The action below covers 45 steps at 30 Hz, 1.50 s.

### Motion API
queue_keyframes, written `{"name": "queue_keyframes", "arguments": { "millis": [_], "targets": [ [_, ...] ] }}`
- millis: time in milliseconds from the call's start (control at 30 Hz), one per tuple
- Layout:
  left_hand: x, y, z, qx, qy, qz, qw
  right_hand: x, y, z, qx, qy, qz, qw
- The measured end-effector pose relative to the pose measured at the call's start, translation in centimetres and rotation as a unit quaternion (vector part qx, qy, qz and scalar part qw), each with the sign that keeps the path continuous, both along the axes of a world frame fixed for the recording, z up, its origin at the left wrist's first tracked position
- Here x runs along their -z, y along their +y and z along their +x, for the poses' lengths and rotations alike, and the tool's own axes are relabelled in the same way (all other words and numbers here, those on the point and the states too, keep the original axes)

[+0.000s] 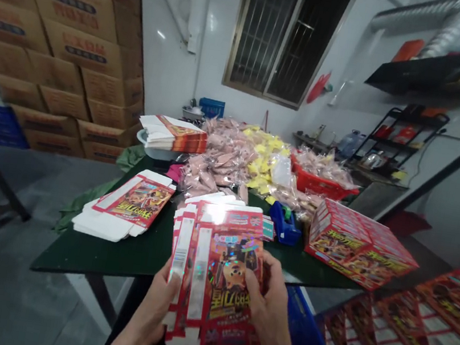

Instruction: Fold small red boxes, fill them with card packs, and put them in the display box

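Both my hands hold a stack of flat, unfolded red printed cartons (219, 274) over the near edge of a dark green table (114, 253). My left hand (158, 306) grips the stack's left edge, thumb on top. My right hand (266, 305) rests on the top carton's right side, fingers curled round its edge. The top carton shows a shiny cartoon picture.
More flat cartons (127, 206) lie to the left, another pile (175, 132) farther back. Assembled red boxes (353, 245) sit on the right, a blue tape dispenser (285, 224) beside them. Pink and yellow packets (232, 158) and a red basket (319, 180) fill the table's far end. Brown cardboard boxes (67, 44) stack along the left wall.
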<state>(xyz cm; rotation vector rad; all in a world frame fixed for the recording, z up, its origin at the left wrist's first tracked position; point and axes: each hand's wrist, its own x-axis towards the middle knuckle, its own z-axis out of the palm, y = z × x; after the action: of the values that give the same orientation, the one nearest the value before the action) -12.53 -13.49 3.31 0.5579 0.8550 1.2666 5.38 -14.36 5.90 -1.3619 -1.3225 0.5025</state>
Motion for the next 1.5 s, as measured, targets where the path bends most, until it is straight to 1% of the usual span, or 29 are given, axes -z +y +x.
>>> {"name": "queue_keyframes", "arguments": {
  "millis": [100,167,233,267,300,333,400,433,467,500,533,567,600,633,667,733,800,867,933,1000,1067,1133,1200,1267,1333,1367,1433,1467,1500],
  "targets": [
    [-1.0,0.6,-0.7,0.003,0.064,0.035,0.997,1.3,0.7,-0.9,-0.053,0.054,0.01,0.997],
    [-2.7,1.6,-1.5,0.014,0.12,0.072,0.99,1.9,1.2,-1.8,-0.065,0.088,0.041,0.993],
    [-5.4,2.8,-2.5,-0.003,0.199,0.139,0.97,2.4,2.1,-2.7,-0.071,0.112,0.074,0.988],
    [-7.0,3.5,-3.0,-0.011,0.24,0.185,0.953,2.7,2.7,-2.9,-0.073,0.114,0.086,0.987],
    [-8.8,4.2,-3.4,-0.011,0.283,0.235,0.93,2.9,3.3,-2.9,-0.075,0.11,0.089,0.987],
    [-10.6,5.0,-3.6,0.014,0.339,0.279,0.898,3.2,3.8,-2.6,-0.076,0.108,0.081,0.988],
    [-13.6,6.5,-3.7,0.079,0.442,0.325,0.832,4.1,4.6,-1.2,-0.056,0.14,0.044,0.988],
    [-14.6,7.3,-3.4,0.113,0.497,0.342,0.789,4.6,4.7,-0.1,-0.03,0.182,0.024,0.983],
    [-15.1,8.1,-2.9,0.157,0.57,0.361,0.721,5.1,4.8,1.1,0.003,0.235,0.01,0.972],
    [-15.2,8.8,-2.3,0.21,0.644,0.376,0.632,5.6,4.6,2.2,0.037,0.288,0.002,0.957],
    [-14.8,9.5,-1.5,0.257,0.71,0.383,0.532,6.1,4.4,3.2,0.065,0.328,-0.001,0.943],
    [-14.1,10.2,-0.7,0.298,0.755,0.385,0.439,6.4,4.1,4.0,0.08,0.347,-0.002,0.935],
    [-13.1,10.8,0.1,0.324,0.772,0.385,0.388,6.7,3.8,4.6,0.08,0.343,-0.002,0.936],
    [-12.2,11.3,0.8,0.339,0.779,0.388,0.357,6.8,3.6,5.0,0.065,0.318,-0.001,0.946],
    [-11.3,11.8,1.3,0.347,0.78,0.393,0.343,6.8,3.4,5.1,0.046,0.278,0.004,0.96],
    [-10.2,12.7,1.8,0.345,0.779,0.405,0.331,6.5,3.7,5.1,0.008,0.175,0.017,0.984],
    [-9.9,13.2,1.8,0.333,0.782,0.418,0.32,6.2,4.6,5.0,-0.008,0.083,0.026,0.996],
    [-10.2,13.1,1.5,0.317,0.783,0.432,0.316,5.9,5.8,5.1,-0.01,0.027,0.019,0.999],
    [-10.3,12.3,1.0,0.303,0.781,0.443,0.319,5.3,6.7,5.5,-0.028,-0.012,0.019,0.999],
    [-9.7,11.1,0.1,0.272,0.772,0.471,0.327,4.3,6.4,5.9,-0.036,-0.068,0.059,0.995],
    [-8.1,9.7,-1.3,0.206,0.745,0.534,0.342,3.1,4.7,5.9,-0.021,-0.153,0.16,0.975],
    [-5.8,8.3,-2.8,0.108,0.699,0.606,0.364,2.1,2.3,5.3,-0.015,-0.243,0.274,0.93],
    [-2.9,7.1,-4.0,0.022,0.66,0.637,0.398,2.2,-0.2,4.2,-0.037,-0.307,0.335,0.89],
    [-0.1,6.0,-4.7,-0.022,0.656,0.616,0.435,3.3,-2.0,2.9,-0.074,-0.343,0.344,0.871],
    [2.0,4.9,-4.9,-0.035,0.682,0.571,0.456,5.2,-2.8,1.6,-0.113,-0.357,0.338,0.864],
    [2.6,4.4,-4.9,-0.045,0.702,0.542,0.46,6.1,-3.0,1.1,-0.129,-0.359,0.332,0.863],
    [3.1,3.3,-5.1,-0.079,0.744,0.467,0.471,7.3,-2.9,0.5,-0.142,-0.359,0.317,0.866],
    [3.0,2.6,-5.2,-0.102,0.759,0.421,0.486,7.5,-2.8,0.3,-0.141,-0.36,0.308,0.869],
    [2.9,1.8,-5.5,-0.127,0.763,0.373,0.512,7.5,-2.7,0.2,-0.137,-0.364,0.301,0.871]
  ]
}}
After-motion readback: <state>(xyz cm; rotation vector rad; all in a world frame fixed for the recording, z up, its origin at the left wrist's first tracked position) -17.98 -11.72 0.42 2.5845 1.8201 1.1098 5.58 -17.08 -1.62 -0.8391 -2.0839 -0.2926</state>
